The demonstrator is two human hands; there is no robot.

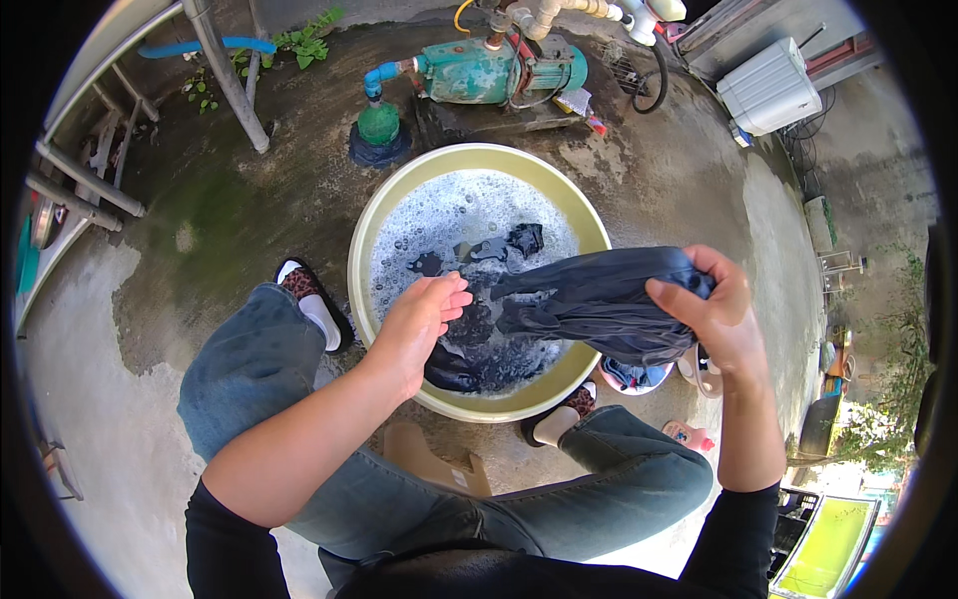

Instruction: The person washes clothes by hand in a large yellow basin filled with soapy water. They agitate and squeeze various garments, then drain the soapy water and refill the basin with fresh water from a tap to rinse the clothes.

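Note:
A large pale-yellow plastic basin (591, 217) stands between my feet, holding sudsy water (479, 202). My right hand (715, 296) grips one end of a wet dark garment (606, 299) above the basin's right rim. The garment's other end hangs over the suds. My left hand (423, 318) is over the basin's near left part, apart from that garment, its fingers loosely curled with nothing seen in them. More dark cloth (453, 371) lies partly under the water near the front of the basin. Another dark bit of cloth (526, 238) pokes through the foam.
A green water pump (471, 71) with pipes sits beyond the basin. Right of the basin are a small tub of clothes (635, 374) and a pink bottle (687, 434). Metal legs (224, 75) stand at the left, a white container (771, 86) at the upper right.

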